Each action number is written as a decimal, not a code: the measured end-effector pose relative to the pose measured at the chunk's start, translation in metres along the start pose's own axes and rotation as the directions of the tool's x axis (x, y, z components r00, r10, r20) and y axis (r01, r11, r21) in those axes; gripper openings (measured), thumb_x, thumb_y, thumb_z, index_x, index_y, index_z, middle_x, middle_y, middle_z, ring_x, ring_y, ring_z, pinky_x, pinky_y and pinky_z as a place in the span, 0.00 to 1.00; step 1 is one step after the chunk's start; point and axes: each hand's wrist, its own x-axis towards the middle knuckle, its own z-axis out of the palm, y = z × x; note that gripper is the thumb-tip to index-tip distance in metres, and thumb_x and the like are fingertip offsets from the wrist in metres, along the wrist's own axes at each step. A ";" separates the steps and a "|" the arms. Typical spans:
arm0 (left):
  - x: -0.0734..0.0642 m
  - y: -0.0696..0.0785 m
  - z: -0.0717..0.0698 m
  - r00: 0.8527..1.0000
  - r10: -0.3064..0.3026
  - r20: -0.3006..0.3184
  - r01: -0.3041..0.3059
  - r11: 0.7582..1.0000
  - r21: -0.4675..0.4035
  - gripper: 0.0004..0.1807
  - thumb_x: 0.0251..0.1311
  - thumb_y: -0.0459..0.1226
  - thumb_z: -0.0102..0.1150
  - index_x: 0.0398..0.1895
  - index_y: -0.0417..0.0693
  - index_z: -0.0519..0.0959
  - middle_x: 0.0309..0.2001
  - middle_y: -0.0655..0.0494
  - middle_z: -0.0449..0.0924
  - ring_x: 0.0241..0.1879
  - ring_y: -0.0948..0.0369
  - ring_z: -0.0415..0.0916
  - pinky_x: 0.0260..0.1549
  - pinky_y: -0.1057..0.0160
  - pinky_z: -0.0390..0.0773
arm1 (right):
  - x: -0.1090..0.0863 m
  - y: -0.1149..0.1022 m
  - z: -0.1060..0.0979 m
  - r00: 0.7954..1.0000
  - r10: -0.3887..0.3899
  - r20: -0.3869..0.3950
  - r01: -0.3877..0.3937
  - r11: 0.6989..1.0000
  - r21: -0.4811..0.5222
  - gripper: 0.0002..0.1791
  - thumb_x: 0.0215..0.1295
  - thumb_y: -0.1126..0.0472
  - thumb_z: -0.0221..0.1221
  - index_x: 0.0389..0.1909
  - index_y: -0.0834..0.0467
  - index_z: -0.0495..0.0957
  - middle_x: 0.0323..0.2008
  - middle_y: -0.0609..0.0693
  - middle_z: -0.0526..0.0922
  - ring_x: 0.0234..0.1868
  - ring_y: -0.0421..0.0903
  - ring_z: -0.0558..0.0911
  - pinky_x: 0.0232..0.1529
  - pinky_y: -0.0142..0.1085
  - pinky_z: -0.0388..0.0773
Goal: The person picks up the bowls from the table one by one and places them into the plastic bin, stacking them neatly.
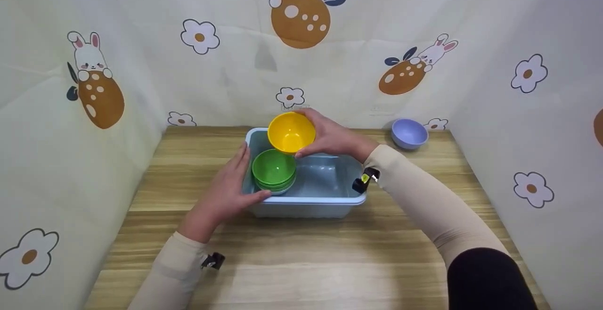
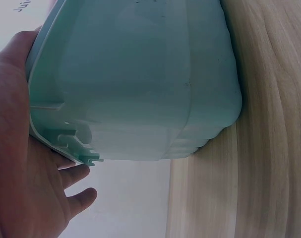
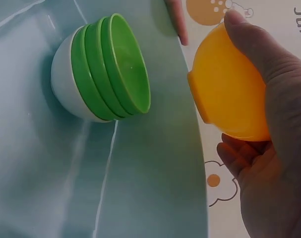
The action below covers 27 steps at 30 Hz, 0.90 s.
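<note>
A yellow bowl point(image 1: 288, 136) is held by my right hand point(image 1: 332, 135), thumb and fingers around its side, tilted above the back left of a light blue plastic basin point(image 1: 306, 200). In the right wrist view, the bowl's underside point(image 3: 229, 84) shows between thumb and fingers. Inside the basin at left, three green bowls point(image 1: 273, 167) are nested in a whitish bowl point(image 3: 66, 82). My left hand point(image 1: 225, 185) rests at the basin's front left corner, fingers straight along the left rim and thumb on the front rim. In the left wrist view, its fingers point(image 2: 76, 173) lie loosely extended beside the basin's outer wall.
A purple bowl point(image 1: 409, 134) stands on the wooden table point(image 1: 292, 263) at the back right. Patterned cloth walls point(image 1: 226, 74) with rabbits and flowers enclose the table at the back and both sides.
</note>
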 end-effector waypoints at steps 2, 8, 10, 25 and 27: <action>0.000 0.000 0.000 1.000 0.003 0.000 -0.003 1.000 0.001 0.72 0.61 0.77 0.64 0.93 0.47 0.41 0.92 0.51 0.33 0.88 0.41 0.46 0.80 0.32 0.56 | 0.002 0.003 0.002 1.000 -0.006 0.008 0.006 1.000 -0.013 0.63 0.56 0.46 0.85 0.86 0.50 0.57 0.74 0.48 0.72 0.68 0.47 0.75 0.72 0.43 0.76; 0.000 0.000 0.001 1.000 -0.002 -0.001 0.002 1.000 -0.011 0.69 0.64 0.71 0.68 0.93 0.46 0.42 0.92 0.50 0.34 0.87 0.39 0.46 0.79 0.28 0.55 | 0.009 0.005 0.007 1.000 0.003 0.026 -0.002 0.999 -0.036 0.64 0.56 0.46 0.84 0.87 0.52 0.56 0.74 0.49 0.72 0.68 0.47 0.76 0.73 0.43 0.75; 0.000 0.000 0.001 1.000 -0.009 0.000 0.009 1.000 -0.016 0.68 0.64 0.69 0.69 0.93 0.47 0.43 0.92 0.50 0.35 0.87 0.39 0.47 0.78 0.26 0.55 | 0.011 0.005 0.009 0.999 0.005 0.033 -0.003 0.999 -0.045 0.65 0.55 0.45 0.84 0.87 0.54 0.56 0.74 0.50 0.73 0.68 0.47 0.76 0.73 0.43 0.75; 0.002 0.000 0.001 1.000 -0.027 0.008 0.027 1.000 -0.006 0.68 0.63 0.72 0.67 0.93 0.51 0.41 0.92 0.53 0.34 0.88 0.42 0.47 0.80 0.31 0.57 | 0.017 0.008 0.020 0.991 0.021 0.133 -0.019 1.000 -0.022 0.66 0.54 0.38 0.83 0.87 0.53 0.57 0.75 0.48 0.74 0.68 0.48 0.77 0.75 0.46 0.74; 0.002 -0.001 0.002 1.000 -0.028 0.011 0.028 1.000 -0.002 0.68 0.64 0.72 0.67 0.93 0.51 0.41 0.92 0.53 0.34 0.88 0.41 0.47 0.79 0.31 0.57 | 0.018 0.009 0.021 0.989 0.022 0.147 -0.020 1.000 -0.018 0.66 0.54 0.37 0.83 0.87 0.52 0.57 0.75 0.47 0.74 0.68 0.48 0.77 0.76 0.47 0.73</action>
